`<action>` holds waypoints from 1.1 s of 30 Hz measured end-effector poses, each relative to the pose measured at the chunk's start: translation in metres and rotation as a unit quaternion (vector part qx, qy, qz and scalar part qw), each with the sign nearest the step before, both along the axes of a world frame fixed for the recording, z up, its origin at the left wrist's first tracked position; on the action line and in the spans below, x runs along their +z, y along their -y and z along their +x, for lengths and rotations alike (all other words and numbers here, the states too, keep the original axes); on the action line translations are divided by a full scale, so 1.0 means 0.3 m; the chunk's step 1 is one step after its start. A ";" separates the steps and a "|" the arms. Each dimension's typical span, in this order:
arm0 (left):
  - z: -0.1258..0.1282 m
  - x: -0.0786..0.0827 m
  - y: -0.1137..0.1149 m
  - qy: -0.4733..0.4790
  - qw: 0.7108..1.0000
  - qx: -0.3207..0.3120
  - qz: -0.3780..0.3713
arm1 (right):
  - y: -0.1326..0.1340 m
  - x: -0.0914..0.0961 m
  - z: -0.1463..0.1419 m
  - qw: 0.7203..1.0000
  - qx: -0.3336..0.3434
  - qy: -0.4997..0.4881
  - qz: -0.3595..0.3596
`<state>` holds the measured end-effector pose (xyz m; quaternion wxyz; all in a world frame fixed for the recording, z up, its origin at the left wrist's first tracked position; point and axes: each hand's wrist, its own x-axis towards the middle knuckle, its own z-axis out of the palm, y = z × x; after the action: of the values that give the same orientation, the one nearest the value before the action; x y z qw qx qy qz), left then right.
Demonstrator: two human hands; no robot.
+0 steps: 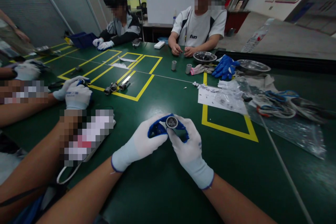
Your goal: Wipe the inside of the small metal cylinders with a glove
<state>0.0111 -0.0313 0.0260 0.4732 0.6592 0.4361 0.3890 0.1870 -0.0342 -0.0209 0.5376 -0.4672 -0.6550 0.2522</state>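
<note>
A short metal cylinder (172, 122), probably a connector shell, is held just above the green table (157, 189) with its round end turned toward me. Dark detail shows inside its rim, too small to make out. My left hand (144, 134), in a white glove with blue palm coating, pinches it from the left between thumb and fingers. From the other side my right hand (187, 141), gloved alike, is also closed on it, thumb below and fingers behind. Beyond my hands, several metal connectors (114, 87) lie by a yellow tape line.
Co-workers' gloved hands (78, 94) are at the left, near a white power strip (91, 134). Two metal sleeves (188, 69) stand ahead. Rightward lie blue gloves (226, 67), metal dishes (253, 65), white paper (223, 99), cables (278, 103) and a plastic bag (296, 134).
</note>
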 end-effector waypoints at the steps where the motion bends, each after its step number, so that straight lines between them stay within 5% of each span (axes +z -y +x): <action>1: 0.000 -0.010 -0.003 0.019 1.000 -0.004 -0.012 | 0.000 -0.003 -0.001 1.000 0.000 -0.011 -0.008; 7: 0.021 -0.025 -0.025 0.068 0.997 0.033 -0.027 | -0.004 -0.024 -0.013 0.998 -0.015 -0.046 -0.029; 11: 0.013 0.046 -0.140 -0.064 0.992 0.106 0.036 | -0.012 -0.037 -0.020 0.993 -0.052 -0.073 -0.083; 13: -0.012 0.074 -0.251 -0.255 0.948 0.179 0.066 | -0.017 -0.043 -0.021 0.988 -0.070 -0.084 -0.108; 17: -0.070 0.056 -0.484 -0.372 0.886 0.274 0.045 | -0.026 -0.055 -0.021 0.985 -0.092 -0.083 -0.118; 20: -0.093 0.001 -0.583 -0.436 0.850 0.296 0.024 | -0.028 -0.062 -0.022 0.987 -0.094 -0.076 -0.111; 25: -0.090 -0.058 -0.603 -0.494 0.815 0.302 0.022 | -0.032 -0.060 -0.024 0.988 -0.080 -0.079 -0.101; 33: -0.069 -0.099 -0.505 -0.526 0.779 0.338 0.049 | -0.036 -0.055 -0.022 0.985 -0.077 -0.098 -0.120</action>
<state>-0.0096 0.1203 -0.0037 -0.0243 0.5942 0.7921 0.1376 0.1804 -0.0233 -0.0375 0.5567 -0.5508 -0.5262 0.3314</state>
